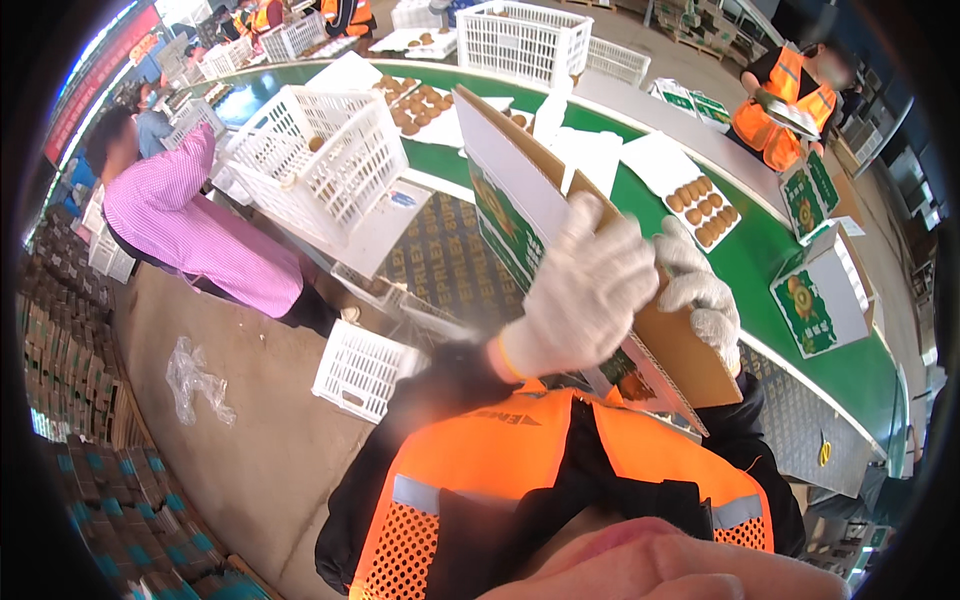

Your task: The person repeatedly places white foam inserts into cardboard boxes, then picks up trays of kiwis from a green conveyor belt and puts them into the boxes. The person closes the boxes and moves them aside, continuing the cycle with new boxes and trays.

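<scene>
A cardboard carton (690, 368), brown inside with white and green printed outer sides, stands tilted in front of my chest, its flaps raised. My left hand (580, 295), in a whitish knit glove, lies across the carton, its fingers stretched out and slightly blurred. On the other side, my right hand (700, 290), gloved alike, has its fingers curled over the cardboard. Part of the carton is hidden behind my hands. Beyond it, a white tray liner (655, 155) bearing rows of round brown fruit (703, 212) lies on the green conveyor belt (745, 290).
White plastic crates (345, 165) stand at the left, with another crate (368, 372) lower down. A printed green-and-white carton (815, 295) sits on the belt at right. Yellow-handled scissors (824, 450) lie nearby. A co-worker in pink (195, 215) stands left; another person (785, 110) works across the belt.
</scene>
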`<state>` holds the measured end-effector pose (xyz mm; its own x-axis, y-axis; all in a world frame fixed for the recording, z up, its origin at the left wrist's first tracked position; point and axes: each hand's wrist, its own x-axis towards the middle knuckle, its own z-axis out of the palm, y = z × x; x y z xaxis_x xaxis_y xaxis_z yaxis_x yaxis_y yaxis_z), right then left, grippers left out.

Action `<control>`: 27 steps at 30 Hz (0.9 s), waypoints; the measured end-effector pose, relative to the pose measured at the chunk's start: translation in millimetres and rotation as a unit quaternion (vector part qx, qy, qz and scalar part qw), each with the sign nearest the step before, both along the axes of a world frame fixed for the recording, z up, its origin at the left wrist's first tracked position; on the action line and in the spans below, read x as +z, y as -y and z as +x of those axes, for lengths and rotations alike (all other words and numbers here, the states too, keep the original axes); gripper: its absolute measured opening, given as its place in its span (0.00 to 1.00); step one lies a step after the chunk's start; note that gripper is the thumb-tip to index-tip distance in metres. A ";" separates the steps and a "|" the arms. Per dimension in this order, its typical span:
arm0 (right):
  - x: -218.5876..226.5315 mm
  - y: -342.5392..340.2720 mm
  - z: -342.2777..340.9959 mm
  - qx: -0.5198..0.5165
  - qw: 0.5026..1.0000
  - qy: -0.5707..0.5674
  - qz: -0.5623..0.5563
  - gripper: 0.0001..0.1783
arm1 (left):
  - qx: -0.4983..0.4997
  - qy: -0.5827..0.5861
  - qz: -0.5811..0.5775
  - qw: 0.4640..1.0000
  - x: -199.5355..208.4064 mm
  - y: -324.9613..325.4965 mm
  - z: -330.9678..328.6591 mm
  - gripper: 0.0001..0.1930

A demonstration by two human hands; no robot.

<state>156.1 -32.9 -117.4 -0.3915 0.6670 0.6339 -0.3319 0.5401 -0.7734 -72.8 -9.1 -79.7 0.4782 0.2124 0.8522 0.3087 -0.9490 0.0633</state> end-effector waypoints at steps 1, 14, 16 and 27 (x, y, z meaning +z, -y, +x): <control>5.4 -5.5 -6.1 -0.044 0.997 0.044 0.052 0.17 | -0.010 -0.030 0.008 0.999 -2.6 8.0 4.0 0.09; 40.2 -31.9 -7.2 -0.338 0.907 0.051 0.244 0.23 | -0.033 -0.143 0.058 0.987 31.6 15.3 -11.3 0.28; 57.8 -16.6 28.0 -0.518 0.797 0.092 0.298 0.21 | 0.019 -0.095 0.099 0.990 44.2 -11.5 -20.5 0.32; 76.9 2.3 11.0 -0.522 0.653 0.540 0.092 0.34 | -0.041 -0.471 -0.095 0.876 -75.9 -107.6 69.6 0.21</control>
<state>167.1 -35.3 -40.5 -0.0698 0.8793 0.4712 0.9782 0.1530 -0.1405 -3.3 98.5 -155.5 0.9705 0.2398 0.0231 0.2404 -0.9704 -0.0238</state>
